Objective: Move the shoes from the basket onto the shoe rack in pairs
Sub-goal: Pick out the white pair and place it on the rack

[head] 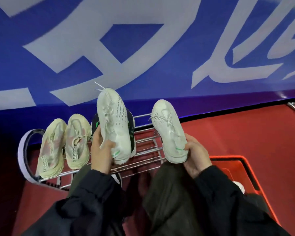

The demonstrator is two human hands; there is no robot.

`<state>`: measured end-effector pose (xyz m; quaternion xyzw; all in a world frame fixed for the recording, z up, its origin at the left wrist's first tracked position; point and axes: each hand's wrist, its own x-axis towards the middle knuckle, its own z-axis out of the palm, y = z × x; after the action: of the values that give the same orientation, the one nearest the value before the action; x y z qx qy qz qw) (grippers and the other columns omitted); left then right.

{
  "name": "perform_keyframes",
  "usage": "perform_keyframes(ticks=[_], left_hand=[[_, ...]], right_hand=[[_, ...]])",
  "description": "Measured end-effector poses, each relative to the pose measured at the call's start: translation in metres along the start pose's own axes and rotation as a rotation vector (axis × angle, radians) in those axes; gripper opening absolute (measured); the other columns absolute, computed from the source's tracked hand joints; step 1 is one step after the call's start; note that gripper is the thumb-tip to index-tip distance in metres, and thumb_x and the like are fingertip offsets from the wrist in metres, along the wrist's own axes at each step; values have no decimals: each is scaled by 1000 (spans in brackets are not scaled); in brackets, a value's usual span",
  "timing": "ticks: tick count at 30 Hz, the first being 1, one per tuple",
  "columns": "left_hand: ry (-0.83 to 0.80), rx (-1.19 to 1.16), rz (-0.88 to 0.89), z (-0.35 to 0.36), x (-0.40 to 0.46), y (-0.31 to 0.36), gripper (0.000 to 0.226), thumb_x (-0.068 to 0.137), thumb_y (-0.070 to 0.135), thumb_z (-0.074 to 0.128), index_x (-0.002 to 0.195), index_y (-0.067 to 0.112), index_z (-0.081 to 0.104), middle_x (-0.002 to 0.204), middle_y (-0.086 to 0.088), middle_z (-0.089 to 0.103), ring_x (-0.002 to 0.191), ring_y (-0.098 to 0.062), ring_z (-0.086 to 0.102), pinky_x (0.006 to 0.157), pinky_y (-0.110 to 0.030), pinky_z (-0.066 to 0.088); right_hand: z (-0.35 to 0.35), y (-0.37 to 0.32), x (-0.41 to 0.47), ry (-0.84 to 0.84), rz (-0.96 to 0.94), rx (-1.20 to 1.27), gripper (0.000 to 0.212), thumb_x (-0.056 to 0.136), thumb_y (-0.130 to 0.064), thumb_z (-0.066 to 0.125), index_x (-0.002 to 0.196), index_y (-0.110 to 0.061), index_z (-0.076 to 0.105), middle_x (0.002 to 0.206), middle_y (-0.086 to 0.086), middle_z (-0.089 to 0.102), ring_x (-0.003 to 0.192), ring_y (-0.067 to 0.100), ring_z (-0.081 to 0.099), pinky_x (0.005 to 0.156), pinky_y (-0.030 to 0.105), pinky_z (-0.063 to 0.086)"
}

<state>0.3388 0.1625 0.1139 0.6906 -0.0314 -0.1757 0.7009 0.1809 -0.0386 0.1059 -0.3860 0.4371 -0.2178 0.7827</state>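
My left hand (101, 149) grips a white knit sneaker (113, 123) near its heel, toe pointing away, held above the metal shoe rack (146, 147). My right hand (195, 155) holds the matching white sneaker (170, 132) by its heel over the rack's right end. A cream pair sits side by side at the rack's left: one shoe (52, 149) and its mate (77, 142). A dark shoe with green marks (130, 126) rests on the rack, mostly hidden behind the left-hand sneaker. The red basket (243, 166) is at the lower right.
A blue banner with large white lettering (143, 48) stands right behind the rack. The floor is red carpet (237, 133). My dark sleeves and knees fill the lower frame. Something white (239, 186) peeks out of the basket beside my right sleeve.
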Motion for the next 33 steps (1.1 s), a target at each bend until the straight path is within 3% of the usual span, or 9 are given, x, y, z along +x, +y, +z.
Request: perform_keyframes(ticks=[5,7,10,14,19,25,28,31,33], left_hand=[[89,-21,-8,-5,9,-9,71,72,9,54,141,22,53,136,1,61,117,-11,59,99,-35,49],[79,-21,-35,-4,10,-13,66,75,9,53,140,21,54,132,2,63,111,-9,61,99,-35,48],[43,-33,-78,-3,12,-18,71,69,12,52,139,26,55,128,6,67,118,-13,63,102,-38,50],[15,-54,-90,1,19,-21,67,81,-7,53,141,22,53,128,6,67,119,-12,63,98,-33,52],[-57,-68,-143,4,16,-30,64,80,-1,52,137,28,57,126,5,70,120,-17,65,100,-38,52],[-164,-35,-124,13,11,-29,72,68,12,50,138,24,54,122,12,70,114,-2,65,89,-19,55],[-194,-46,-149,15,10,-33,73,68,12,53,140,26,53,131,6,66,121,-9,62,97,-26,52],[-189,-71,-191,26,9,-36,70,71,11,55,138,29,53,134,2,65,121,-14,62,100,-34,50],[-209,22,-158,39,11,-40,63,79,10,56,139,29,49,135,3,62,117,-5,61,94,-23,51]], right_hand=[[39,24,60,60,39,-108,54,70,14,37,109,-6,69,105,18,73,90,28,69,73,35,57],[50,37,80,77,75,-106,51,72,16,35,101,-9,69,98,14,73,87,27,69,75,36,57],[60,64,104,30,121,-145,51,71,15,43,112,-6,65,111,20,71,98,31,69,85,40,57],[69,83,123,16,53,-328,35,86,7,47,110,-14,59,113,9,68,106,24,65,94,39,53],[63,82,121,-129,-24,-630,36,91,1,53,120,-20,50,111,-2,66,98,6,63,72,13,48],[57,87,115,-198,-99,-778,43,95,-12,49,133,-33,53,128,-16,60,120,5,54,102,28,41],[58,82,105,-47,-218,-958,38,99,-30,44,135,-28,57,138,-9,55,134,11,44,111,33,34],[61,65,69,34,-347,-679,27,100,-38,45,118,-31,65,118,-14,65,119,9,58,104,35,46],[63,52,38,-249,-239,-459,28,102,-38,47,127,-35,59,122,-18,66,116,0,61,99,24,49]])
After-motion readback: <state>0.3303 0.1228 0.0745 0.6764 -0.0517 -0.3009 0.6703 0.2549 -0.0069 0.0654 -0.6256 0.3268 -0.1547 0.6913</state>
